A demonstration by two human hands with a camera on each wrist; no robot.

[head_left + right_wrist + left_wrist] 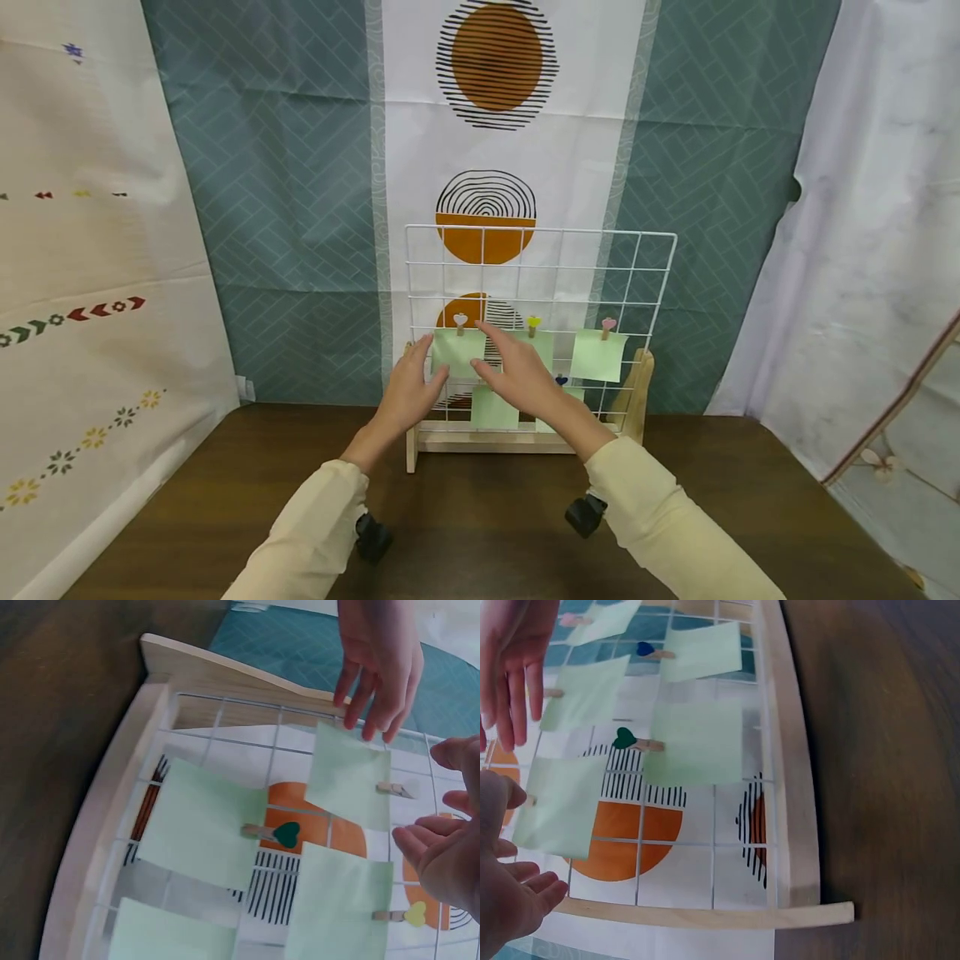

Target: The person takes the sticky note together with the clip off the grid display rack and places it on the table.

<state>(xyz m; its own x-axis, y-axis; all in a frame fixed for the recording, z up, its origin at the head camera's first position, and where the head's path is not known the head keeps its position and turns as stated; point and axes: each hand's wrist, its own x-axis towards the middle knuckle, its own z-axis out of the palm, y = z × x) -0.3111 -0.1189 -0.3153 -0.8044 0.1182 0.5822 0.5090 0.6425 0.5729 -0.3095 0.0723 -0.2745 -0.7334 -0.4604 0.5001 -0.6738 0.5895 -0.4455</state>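
Your left hand [408,389] is hovering by the left edge of the left note [458,353], your right hand [522,379] just to its right, thumbs standing apart from fingers; whether you're touching paper, I can't tell! A white clip [460,324] is pinning that note to the rack [517,442], standing far on the surface [465,517], more notes [598,357] hanging rightward.

Passable above the wire grid [556,301] and along the table [480,517] in front; blocked ahead by clipped green notes [597,357].
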